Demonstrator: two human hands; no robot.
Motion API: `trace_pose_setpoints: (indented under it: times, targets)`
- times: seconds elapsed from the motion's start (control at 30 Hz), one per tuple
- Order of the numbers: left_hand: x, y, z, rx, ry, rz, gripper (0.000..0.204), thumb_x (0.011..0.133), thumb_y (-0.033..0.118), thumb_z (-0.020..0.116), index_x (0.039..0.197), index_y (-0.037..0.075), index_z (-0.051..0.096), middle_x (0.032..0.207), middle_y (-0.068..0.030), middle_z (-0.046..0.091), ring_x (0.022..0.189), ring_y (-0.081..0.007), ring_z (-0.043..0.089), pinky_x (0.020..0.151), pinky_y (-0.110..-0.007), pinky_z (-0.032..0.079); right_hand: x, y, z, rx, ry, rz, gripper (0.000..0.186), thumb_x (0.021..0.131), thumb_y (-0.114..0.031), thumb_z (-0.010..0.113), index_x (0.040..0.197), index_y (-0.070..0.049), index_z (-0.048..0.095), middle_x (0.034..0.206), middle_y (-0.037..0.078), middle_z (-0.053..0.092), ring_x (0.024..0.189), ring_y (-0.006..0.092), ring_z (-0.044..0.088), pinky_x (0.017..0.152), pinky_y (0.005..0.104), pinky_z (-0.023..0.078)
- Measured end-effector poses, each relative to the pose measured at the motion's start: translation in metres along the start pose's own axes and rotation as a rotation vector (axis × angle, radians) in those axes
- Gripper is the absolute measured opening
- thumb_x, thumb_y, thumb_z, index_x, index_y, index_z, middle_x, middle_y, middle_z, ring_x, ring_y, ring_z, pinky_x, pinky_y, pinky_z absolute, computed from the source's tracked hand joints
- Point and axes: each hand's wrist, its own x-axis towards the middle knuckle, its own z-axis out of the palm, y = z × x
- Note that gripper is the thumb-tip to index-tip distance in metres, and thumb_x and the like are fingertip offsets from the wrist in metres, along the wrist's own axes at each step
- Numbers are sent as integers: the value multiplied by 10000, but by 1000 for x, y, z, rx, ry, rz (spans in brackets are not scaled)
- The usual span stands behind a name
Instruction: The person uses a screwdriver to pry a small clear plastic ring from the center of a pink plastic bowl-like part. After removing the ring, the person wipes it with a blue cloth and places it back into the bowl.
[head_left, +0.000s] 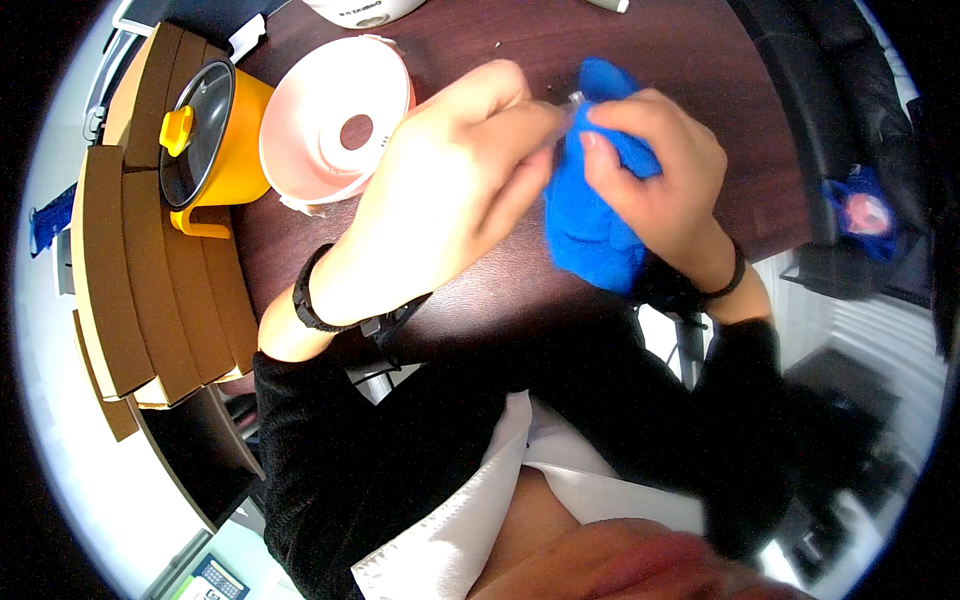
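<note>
A soft, fuzzy blue cloth [594, 225] hangs bunched over the dark table, with one flap sticking up behind my fingers. My right hand [665, 165] is closed on its upper part, thumb and forefinger pinched together. My left hand [455, 170] is closed too, its fingertips meeting the cloth's upper left edge. A small, clear, shiny bit [575, 98] shows between the two hands, too blurred to name. What the left fingers pinch is mostly hidden behind them. Just left of my left hand lies a pink plastic, bowl-shaped part [290, 135] with a round hole in its middle.
On the left, a yellow pot [250, 135] with a dark see-through lid [208, 110] leans beside stacked brown cardboard boxes [150, 270]. A white appliance [365, 10] stands at the table's far edge. Black seating [850, 100] borders the dark wooden table [740, 130] on the right.
</note>
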Motion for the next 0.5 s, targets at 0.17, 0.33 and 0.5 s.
trace_pose_setpoints:
  times: [0.17, 0.33, 0.5]
  targets:
    - [3, 10, -5, -99, 50, 65, 204, 733, -7, 632, 934, 6, 662, 725, -60, 548, 649, -136, 515, 571, -241, 409, -4, 8, 7, 99, -12, 66, 194, 681, -62, 695, 851, -64, 601, 763, 85, 624, 655, 247, 625, 585, 314, 487]
    - [-1, -8, 6, -458, 122, -328, 183, 800, 16, 625, 978, 9, 582, 870, -33, 612, 814, -83, 557, 683, -189, 423, -4, 2, 1, 148, 85, 198, 161, 727, -82, 688, 863, -37, 615, 777, 97, 637, 689, 205, 646, 620, 282, 497]
    - [3, -9, 9, -488, 37, -442, 179, 821, 16, 613, 981, 10, 532, 931, -36, 621, 871, -72, 569, 765, -202, 446, -4, 1, 1, 176, 88, 152, 168, 737, -88, 689, 877, -35, 614, 792, 102, 635, 694, 216, 643, 616, 284, 496]
